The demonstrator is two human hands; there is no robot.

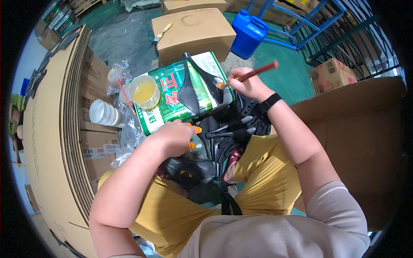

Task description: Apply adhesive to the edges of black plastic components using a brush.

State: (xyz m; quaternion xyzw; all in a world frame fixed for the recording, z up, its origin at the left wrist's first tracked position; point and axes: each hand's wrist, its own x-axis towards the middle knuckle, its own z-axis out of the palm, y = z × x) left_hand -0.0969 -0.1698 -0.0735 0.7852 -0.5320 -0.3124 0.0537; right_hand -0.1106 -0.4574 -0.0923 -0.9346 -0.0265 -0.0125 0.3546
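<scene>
My right hand is closed around a thin paintbrush with a red handle. Its tip is over a V-shaped pair of black plastic parts lying on a green and white rectangular tin. My left hand is by the tin's near edge, beside more black parts. Orange coverings show at two of its fingertips, which are apart with nothing visible between them; the other fingers are hidden. A translucent cup of yellow liquid stands on the tin's left side.
Piled black parts lie between the tin and my legs. Flattened cardboard stands at left, near stacked white cups. Beyond the tin are a box bearing a flat brush and a blue jerrycan. An open carton flanks my right arm.
</scene>
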